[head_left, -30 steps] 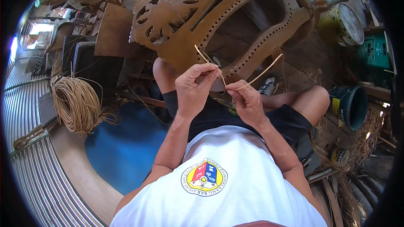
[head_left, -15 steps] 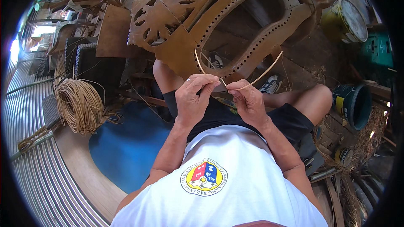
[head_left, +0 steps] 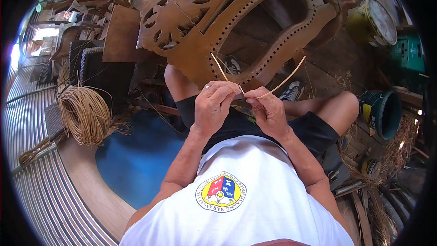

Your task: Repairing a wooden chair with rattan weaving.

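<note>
A carved brown wooden chair frame (head_left: 182, 61) lies before me, with a row of small holes around its curved opening. Just below its near edge, my left hand (head_left: 213, 109) is closed in a pinch on a pale rattan strand (head_left: 219, 66). My right hand (head_left: 268, 111) pinches a rattan length too, and its free end curves up to the right. A short light piece shows between the fingertips of both hands. Whether the two lengths are one strand is hidden by my fingers.
A coil of rattan (head_left: 85, 115) hangs at the left, beside corrugated metal sheeting (head_left: 54, 187) and a blue surface (head_left: 136, 159). A dark green bucket (head_left: 387, 114), a yellow pail (head_left: 375, 23) and a green crate (head_left: 407, 54) stand at the right. Chair parts crowd the far left.
My left hand has shifted slightly to the right, its fingertips closer to my right hand. The left strand end now leans straighter. My right hand has barely moved.
</note>
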A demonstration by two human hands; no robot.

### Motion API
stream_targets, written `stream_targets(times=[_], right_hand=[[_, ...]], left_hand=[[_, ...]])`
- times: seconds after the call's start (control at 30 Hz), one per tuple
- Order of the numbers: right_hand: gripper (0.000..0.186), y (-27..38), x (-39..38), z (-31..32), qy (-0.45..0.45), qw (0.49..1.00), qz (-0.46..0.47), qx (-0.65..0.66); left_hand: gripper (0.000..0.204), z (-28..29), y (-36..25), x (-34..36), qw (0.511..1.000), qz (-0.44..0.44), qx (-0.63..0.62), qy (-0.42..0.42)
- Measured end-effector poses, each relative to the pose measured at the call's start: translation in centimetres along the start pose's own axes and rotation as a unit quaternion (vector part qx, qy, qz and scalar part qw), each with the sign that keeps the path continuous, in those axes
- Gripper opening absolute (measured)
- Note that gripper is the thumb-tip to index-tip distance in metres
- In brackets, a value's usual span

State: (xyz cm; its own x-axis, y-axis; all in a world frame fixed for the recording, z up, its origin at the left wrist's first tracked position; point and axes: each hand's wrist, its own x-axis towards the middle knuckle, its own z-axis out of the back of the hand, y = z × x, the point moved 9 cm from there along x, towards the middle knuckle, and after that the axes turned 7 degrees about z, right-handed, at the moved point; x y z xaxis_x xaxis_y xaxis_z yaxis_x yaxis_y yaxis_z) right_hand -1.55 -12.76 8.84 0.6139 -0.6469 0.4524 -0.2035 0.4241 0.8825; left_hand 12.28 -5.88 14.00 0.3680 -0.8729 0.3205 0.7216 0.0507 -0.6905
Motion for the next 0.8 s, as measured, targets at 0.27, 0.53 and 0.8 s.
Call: stream_targets(times=[0.27, 0.53, 0.8], right_hand=[[0.023, 0.1, 0.0, 0.1, 0.006, 1.000, 0.007, -0.010], [0.021, 0.3, -0.1, 0.2, 0.025, 1.000, -0.004, 0.012], [0.020, 0.1, 0.0, -0.1, 0.034, 0.999, -0.013, 0.016]], left_hand=[[0.010, -1.1, 0.7, 0.2, 0.996, 0.047, 0.075, -0.007], [0.034, 0.0, 0.8, 1.0, 0.982, 0.167, 0.055, 0.066], [0.016, -0.7, 2.6, 0.5, 0.957, 0.246, -0.143, 0.056]])
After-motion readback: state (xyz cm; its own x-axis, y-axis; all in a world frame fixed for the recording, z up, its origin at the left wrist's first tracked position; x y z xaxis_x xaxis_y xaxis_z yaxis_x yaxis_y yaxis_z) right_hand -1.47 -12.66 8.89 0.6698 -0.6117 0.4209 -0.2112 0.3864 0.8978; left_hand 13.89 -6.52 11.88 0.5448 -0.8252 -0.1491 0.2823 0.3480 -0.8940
